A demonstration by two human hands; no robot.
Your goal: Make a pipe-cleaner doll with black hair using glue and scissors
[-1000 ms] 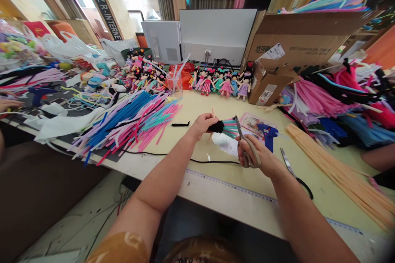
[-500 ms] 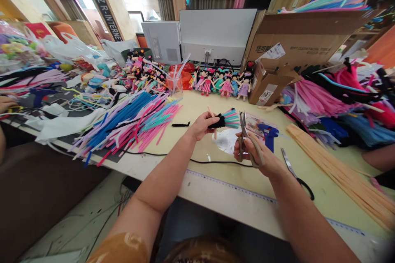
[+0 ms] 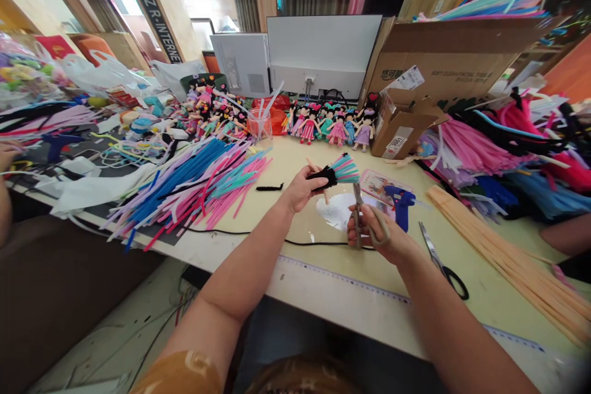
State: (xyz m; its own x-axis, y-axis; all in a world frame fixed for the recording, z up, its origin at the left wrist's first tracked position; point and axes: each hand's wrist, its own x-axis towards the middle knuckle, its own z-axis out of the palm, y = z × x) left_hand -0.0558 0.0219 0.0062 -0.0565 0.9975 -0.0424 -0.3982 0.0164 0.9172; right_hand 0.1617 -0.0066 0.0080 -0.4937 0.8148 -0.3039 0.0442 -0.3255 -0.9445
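Observation:
My left hand (image 3: 302, 191) is closed around a pipe-cleaner doll (image 3: 344, 170), gripping its black fuzzy part. The doll's skirt of pink and turquoise strips fans out to the right, and peach limbs stick out beside my fingers. In my right hand (image 3: 378, 234) is a pair of scissors (image 3: 357, 197) with grey-brown handles. Their blades point up at the lower tips of the skirt strips and look nearly closed; whether they touch the strips I cannot tell. A short black pipe cleaner (image 3: 269, 188) lies to the left of my left hand.
Pink, blue and purple pipe cleaners (image 3: 198, 178) are heaped on the left. A blue glue gun (image 3: 401, 203), black-handled scissors (image 3: 443, 261) and peach pipe cleaners (image 3: 498, 246) lie on the right. Finished dolls (image 3: 337, 129) and a cardboard box (image 3: 438, 55) stand behind. A black cable (image 3: 249, 233) crosses the front.
The scissor blades have swung closer together, and my right hand has shifted slightly left. The doll has tilted a little in my left hand, its skirt strips spread upward.

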